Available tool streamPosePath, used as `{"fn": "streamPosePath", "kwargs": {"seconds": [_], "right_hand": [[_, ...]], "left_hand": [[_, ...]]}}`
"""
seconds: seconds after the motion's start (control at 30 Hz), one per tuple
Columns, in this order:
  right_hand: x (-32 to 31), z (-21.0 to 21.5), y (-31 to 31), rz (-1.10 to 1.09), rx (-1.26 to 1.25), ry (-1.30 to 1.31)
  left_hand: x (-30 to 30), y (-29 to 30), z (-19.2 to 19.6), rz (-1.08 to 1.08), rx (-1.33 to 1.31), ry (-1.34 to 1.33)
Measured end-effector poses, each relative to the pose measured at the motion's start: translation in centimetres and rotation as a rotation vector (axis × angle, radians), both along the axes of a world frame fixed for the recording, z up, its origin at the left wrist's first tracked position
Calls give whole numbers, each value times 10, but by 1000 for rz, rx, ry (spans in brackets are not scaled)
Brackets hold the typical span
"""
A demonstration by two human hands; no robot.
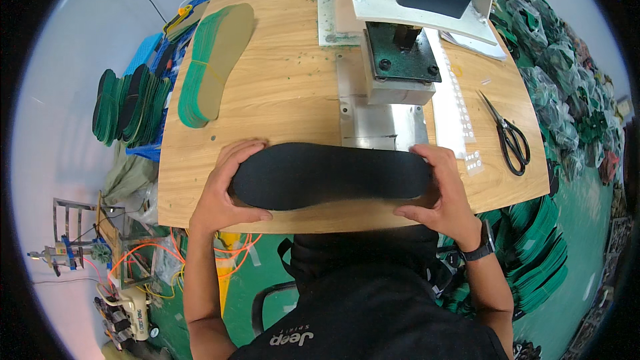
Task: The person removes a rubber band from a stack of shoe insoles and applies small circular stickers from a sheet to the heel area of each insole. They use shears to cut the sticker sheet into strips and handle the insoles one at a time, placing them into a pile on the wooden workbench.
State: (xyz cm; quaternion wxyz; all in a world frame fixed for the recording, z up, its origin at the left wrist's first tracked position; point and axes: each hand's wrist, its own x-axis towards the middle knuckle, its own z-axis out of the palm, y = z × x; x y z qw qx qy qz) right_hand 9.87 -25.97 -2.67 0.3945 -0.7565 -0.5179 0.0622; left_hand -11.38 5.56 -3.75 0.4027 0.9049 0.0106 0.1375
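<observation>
A black shoe insole (327,173) lies sideways between my two hands at the front edge of the wooden table. My left hand (233,187) grips its wide left end, fingers behind and thumb along the near side. Around the right end closes my right hand (443,190), with a watch on that wrist. Whether one insole or a stack is held, I cannot tell. Just beyond it is the metal base plate (380,123) of a press, whose dark press head (403,53) sits above a pale block. A banded stack of green and tan insoles (217,70) lies farther left.
Black-handled scissors (513,140) and a strip of small stickers (460,103) lie to the right on the wooden table (287,47). Bundles of green insoles (130,107) stand off the left edge. Bagged green piles (553,67) and stacked green pieces (527,253) are at the right.
</observation>
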Motion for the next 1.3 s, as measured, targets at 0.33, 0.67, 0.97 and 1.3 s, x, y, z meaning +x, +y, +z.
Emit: {"fn": "streamPosePath", "kwargs": {"seconds": [0.33,0.67,0.97,1.3], "right_hand": [[11,-9,1,-81,-72,-38],[38,-10,46,-284,28,86],[46,-23,53,-295,65,70],[46,-5,3,-333,264,-191]], "left_hand": [[5,-12,-6,301,73,126],[50,14,-4,319,62,43],[53,23,-13,300,26,40],[24,2,-16,335,-303,-140]]}}
